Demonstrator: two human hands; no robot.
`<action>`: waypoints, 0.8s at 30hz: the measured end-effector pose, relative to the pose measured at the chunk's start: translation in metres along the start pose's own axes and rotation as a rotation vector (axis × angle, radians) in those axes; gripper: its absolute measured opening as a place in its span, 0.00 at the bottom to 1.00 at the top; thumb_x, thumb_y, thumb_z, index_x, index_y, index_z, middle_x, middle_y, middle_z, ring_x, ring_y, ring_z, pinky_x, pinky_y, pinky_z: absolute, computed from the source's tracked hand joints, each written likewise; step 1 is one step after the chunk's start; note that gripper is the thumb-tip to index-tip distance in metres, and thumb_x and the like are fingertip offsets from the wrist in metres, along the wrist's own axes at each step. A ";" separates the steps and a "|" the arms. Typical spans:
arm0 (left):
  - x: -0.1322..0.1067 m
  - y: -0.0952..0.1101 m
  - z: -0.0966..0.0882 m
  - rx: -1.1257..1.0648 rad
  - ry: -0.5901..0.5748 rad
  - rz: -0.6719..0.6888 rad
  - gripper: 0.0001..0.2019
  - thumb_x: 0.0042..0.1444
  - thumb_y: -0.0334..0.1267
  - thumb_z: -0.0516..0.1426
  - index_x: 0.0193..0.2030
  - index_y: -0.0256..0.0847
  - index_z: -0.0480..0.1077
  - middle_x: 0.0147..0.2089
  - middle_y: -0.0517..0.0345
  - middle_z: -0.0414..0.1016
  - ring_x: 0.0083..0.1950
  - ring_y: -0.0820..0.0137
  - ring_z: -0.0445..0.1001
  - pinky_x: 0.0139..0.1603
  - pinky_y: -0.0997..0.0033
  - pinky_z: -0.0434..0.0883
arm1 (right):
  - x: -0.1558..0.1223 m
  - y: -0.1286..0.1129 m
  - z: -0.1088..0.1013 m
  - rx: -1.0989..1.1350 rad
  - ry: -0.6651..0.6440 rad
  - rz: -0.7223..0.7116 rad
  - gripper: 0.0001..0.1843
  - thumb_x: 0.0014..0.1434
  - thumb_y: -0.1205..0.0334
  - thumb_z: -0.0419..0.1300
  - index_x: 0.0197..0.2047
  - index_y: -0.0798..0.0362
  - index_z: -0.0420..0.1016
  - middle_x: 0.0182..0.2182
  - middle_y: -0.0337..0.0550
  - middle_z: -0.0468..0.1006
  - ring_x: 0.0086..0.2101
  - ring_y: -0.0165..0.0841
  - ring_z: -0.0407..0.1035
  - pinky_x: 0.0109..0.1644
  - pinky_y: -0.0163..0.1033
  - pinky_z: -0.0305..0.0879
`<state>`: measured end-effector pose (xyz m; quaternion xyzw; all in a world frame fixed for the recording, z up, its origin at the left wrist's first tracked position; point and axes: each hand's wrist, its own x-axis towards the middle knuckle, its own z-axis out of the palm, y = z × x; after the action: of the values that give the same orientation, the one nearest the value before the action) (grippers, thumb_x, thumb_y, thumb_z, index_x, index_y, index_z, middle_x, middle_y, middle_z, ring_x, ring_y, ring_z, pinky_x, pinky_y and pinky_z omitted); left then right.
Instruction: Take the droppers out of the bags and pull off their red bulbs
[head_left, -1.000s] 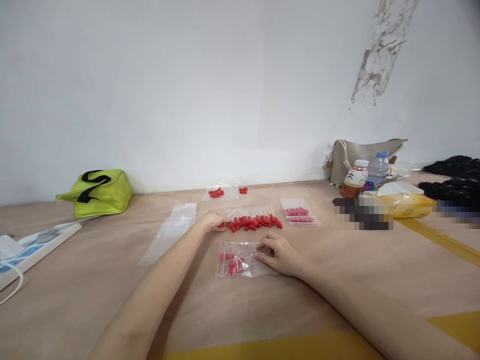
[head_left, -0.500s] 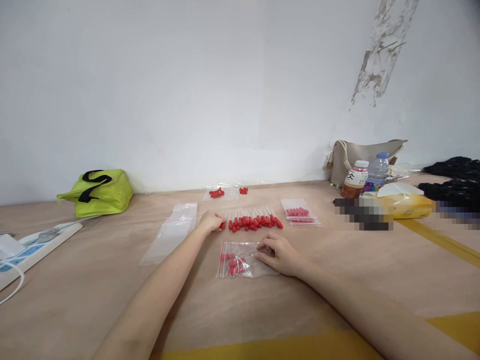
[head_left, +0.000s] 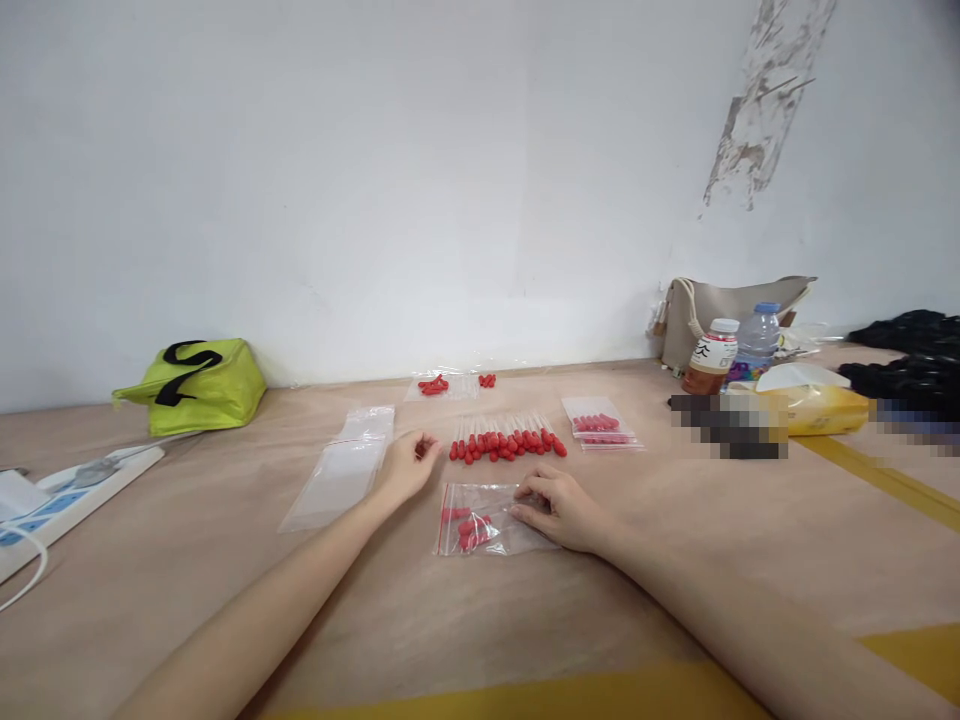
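My left hand (head_left: pixel 412 465) is just left of a row of red-tipped sticks (head_left: pixel 506 442) with pale shafts, apart from them. Its fingers are loosely curled and nothing shows in them. A clear zip bag (head_left: pixel 499 540) lies flat in front of the row, its red seal line at the left end and several red pieces inside. Bent fingers of my right hand (head_left: pixel 559 508) hold the bag at its right end, covering that end. Beside my left hand lie flat, clear bags (head_left: pixel 341 470) with nothing seen inside.
Filled zip bags (head_left: pixel 598 428) lie right of the row, with another bag of red pieces (head_left: pixel 433 386) by the wall. A yellow-green bag (head_left: pixel 206 385) and power strip (head_left: pixel 82 500) are at left. Bottles (head_left: pixel 712 355), a beige bag (head_left: pixel 679 335) and a yellow pack (head_left: pixel 821 410) stand right.
My left hand has drawn back to the left and toward me, off the row's left end. The red tip that was under its fingers now shows in the row. My right hand stays put.
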<state>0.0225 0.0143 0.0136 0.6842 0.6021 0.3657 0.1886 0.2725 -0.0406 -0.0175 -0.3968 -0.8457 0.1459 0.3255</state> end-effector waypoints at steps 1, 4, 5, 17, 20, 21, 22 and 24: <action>-0.013 -0.001 -0.005 0.009 0.009 0.057 0.08 0.48 0.41 0.55 0.29 0.39 0.68 0.31 0.58 0.72 0.34 0.70 0.69 0.36 0.74 0.65 | 0.000 0.000 -0.001 0.011 -0.007 0.000 0.11 0.55 0.55 0.54 0.34 0.54 0.72 0.32 0.43 0.67 0.30 0.28 0.64 0.35 0.35 0.62; -0.047 -0.005 -0.017 0.048 -0.137 0.289 0.08 0.49 0.40 0.54 0.28 0.39 0.70 0.33 0.56 0.71 0.35 0.70 0.68 0.37 0.72 0.66 | -0.001 -0.001 -0.007 0.068 -0.060 -0.023 0.14 0.53 0.52 0.55 0.37 0.53 0.71 0.34 0.44 0.68 0.30 0.28 0.64 0.34 0.34 0.62; -0.055 -0.006 -0.020 0.037 -0.209 0.333 0.08 0.50 0.39 0.54 0.30 0.39 0.72 0.36 0.55 0.71 0.36 0.70 0.69 0.38 0.72 0.66 | -0.002 0.000 -0.010 0.086 -0.083 -0.029 0.16 0.52 0.51 0.57 0.38 0.53 0.71 0.35 0.44 0.67 0.30 0.28 0.63 0.34 0.34 0.62; -0.071 0.020 -0.010 -0.024 -0.459 0.458 0.15 0.50 0.46 0.56 0.44 0.42 0.71 0.42 0.55 0.73 0.43 0.67 0.68 0.46 0.69 0.63 | -0.002 -0.003 -0.004 -0.001 -0.042 0.005 0.15 0.47 0.54 0.61 0.36 0.54 0.71 0.31 0.43 0.69 0.31 0.30 0.64 0.34 0.34 0.61; -0.075 0.024 -0.008 0.049 -0.446 0.487 0.16 0.47 0.45 0.58 0.42 0.41 0.71 0.37 0.57 0.72 0.38 0.68 0.67 0.42 0.69 0.63 | -0.002 -0.005 0.000 -0.034 -0.023 -0.015 0.15 0.48 0.52 0.61 0.35 0.54 0.71 0.30 0.42 0.68 0.29 0.29 0.64 0.32 0.33 0.60; -0.077 0.025 -0.007 0.076 -0.438 0.492 0.16 0.46 0.44 0.59 0.41 0.40 0.70 0.35 0.58 0.71 0.37 0.69 0.66 0.40 0.70 0.63 | -0.002 -0.005 0.000 -0.044 -0.017 -0.025 0.15 0.48 0.52 0.60 0.35 0.54 0.71 0.30 0.42 0.68 0.29 0.29 0.63 0.32 0.33 0.60; -0.079 0.026 -0.007 0.104 -0.430 0.496 0.14 0.46 0.43 0.59 0.40 0.40 0.70 0.34 0.58 0.70 0.36 0.69 0.66 0.39 0.70 0.63 | -0.002 -0.005 0.001 -0.052 -0.010 -0.036 0.15 0.49 0.53 0.60 0.35 0.54 0.71 0.30 0.42 0.68 0.29 0.29 0.63 0.32 0.33 0.59; -0.082 0.027 -0.007 0.158 -0.406 0.504 0.10 0.47 0.38 0.57 0.37 0.39 0.69 0.31 0.60 0.68 0.34 0.71 0.64 0.36 0.72 0.62 | -0.003 -0.004 0.002 -0.056 -0.005 -0.059 0.14 0.50 0.52 0.59 0.35 0.54 0.71 0.31 0.42 0.67 0.29 0.28 0.63 0.32 0.33 0.59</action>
<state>0.0352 -0.0714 0.0145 0.8830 0.3908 0.2091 0.1546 0.2696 -0.0455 -0.0182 -0.3802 -0.8617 0.1137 0.3162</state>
